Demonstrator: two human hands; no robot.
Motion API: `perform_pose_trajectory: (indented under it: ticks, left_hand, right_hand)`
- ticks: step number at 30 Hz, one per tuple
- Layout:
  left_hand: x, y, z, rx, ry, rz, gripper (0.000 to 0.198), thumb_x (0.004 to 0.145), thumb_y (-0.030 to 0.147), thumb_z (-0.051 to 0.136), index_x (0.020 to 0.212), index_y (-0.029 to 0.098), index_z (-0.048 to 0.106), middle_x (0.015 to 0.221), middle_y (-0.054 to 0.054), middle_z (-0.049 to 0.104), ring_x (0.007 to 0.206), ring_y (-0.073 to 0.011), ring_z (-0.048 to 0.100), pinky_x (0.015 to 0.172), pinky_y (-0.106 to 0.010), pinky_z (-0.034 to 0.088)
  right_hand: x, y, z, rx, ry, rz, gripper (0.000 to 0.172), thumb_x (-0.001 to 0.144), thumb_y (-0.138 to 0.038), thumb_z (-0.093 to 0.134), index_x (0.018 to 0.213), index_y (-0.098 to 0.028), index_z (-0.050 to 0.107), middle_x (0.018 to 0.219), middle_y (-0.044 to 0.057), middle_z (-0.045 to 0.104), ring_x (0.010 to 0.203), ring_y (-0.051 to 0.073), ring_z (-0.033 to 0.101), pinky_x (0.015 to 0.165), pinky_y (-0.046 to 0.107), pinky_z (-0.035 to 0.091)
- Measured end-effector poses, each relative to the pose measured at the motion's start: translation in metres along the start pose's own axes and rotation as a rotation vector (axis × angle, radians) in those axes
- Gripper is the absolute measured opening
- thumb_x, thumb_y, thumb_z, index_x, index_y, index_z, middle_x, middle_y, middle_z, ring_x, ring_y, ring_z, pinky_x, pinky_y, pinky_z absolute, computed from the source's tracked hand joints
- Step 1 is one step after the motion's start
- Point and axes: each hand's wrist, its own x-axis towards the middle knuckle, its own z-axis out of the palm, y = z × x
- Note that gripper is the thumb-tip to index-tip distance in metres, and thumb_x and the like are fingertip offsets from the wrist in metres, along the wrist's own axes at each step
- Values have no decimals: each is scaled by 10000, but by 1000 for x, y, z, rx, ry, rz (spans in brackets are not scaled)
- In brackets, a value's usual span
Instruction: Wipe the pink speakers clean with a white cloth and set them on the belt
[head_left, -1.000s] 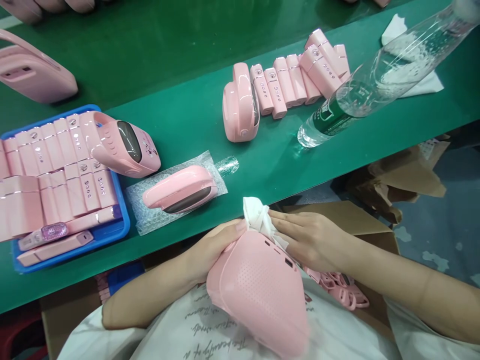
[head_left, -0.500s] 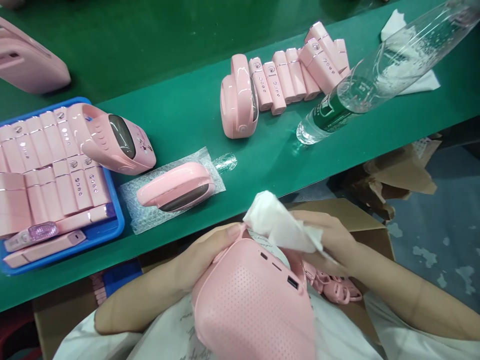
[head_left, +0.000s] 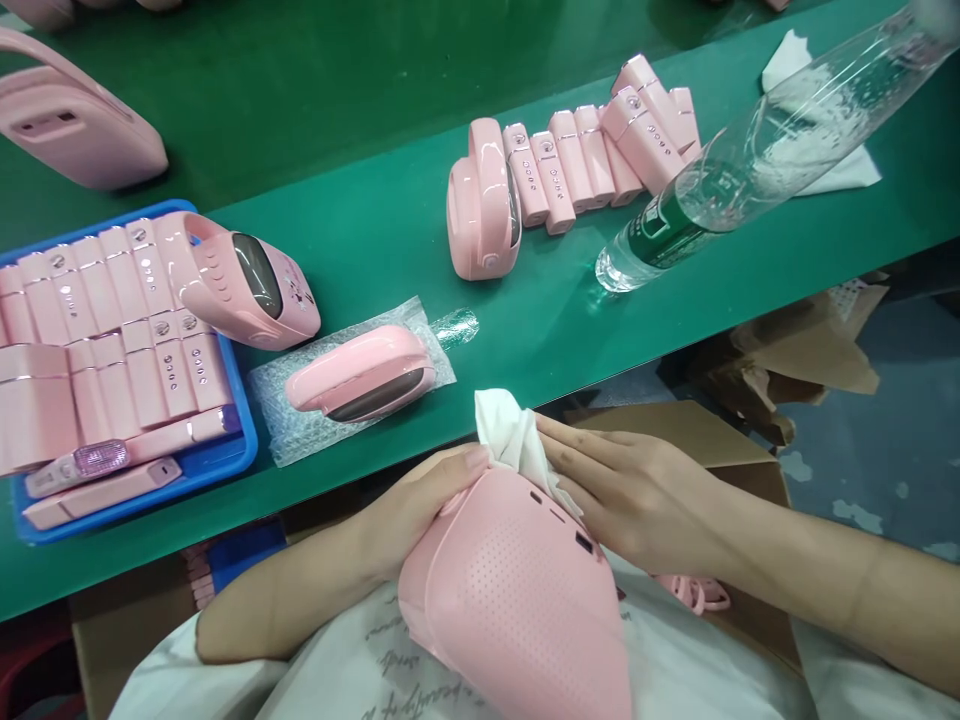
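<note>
A pink speaker (head_left: 517,590) with a dotted grille and small ports rests against my lap. Its upper left side is gripped by my left hand (head_left: 424,500), thumb on the top edge; the fingers beneath are hidden. My right hand (head_left: 622,485) presses a crumpled white cloth (head_left: 510,425) against the speaker's upper edge, beside the ports. Just beyond, on the bench, another pink speaker (head_left: 360,370) lies on bubble wrap (head_left: 281,435).
On the green bench (head_left: 360,250), a blue tray (head_left: 244,450) holds pink microphones, with a speaker (head_left: 277,290) at its edge. Farther back stand a speaker (head_left: 484,210), several microphones (head_left: 570,160) and a clear bottle (head_left: 697,200). An open carton (head_left: 690,435) sits below the bench's front edge.
My right hand has moved left with the cloth, which now lies pressed onto the speaker's upper edge. The speaker has turned slightly in my left hand. The view has shifted a little.
</note>
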Motion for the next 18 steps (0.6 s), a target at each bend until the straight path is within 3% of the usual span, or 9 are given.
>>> perform_pose_trajectory:
  ticks: [9,14,18]
  left_hand:
    - [-6,5,6,60,68,120,264,867,379,592,780,148,686,795,-38,718,761,-174,644,783,-290,471]
    - [-5,8,1,80,-22,111,295,889,399,548,960,152,695,979,-73,711,906,-217,643,860,-337,458]
    - [-1,9,-2,117,-20,136,304,871,419,573,929,150,702,927,-66,718,886,-216,649,856,-337,462]
  right_hand:
    - [0,-4,2,-137,8,72,280,904,-86,406,983,-53,672,1184,218,649,1137,339,612,765,386,614]
    - [0,-3,-2,-98,0,71,280,913,-101,402,995,-74,669,1089,187,697,1121,298,630,830,370,603]
    - [1,2,-1,-94,-26,79,308,915,-103,370,1022,-92,658,1147,184,675,1074,286,657,761,368,615]
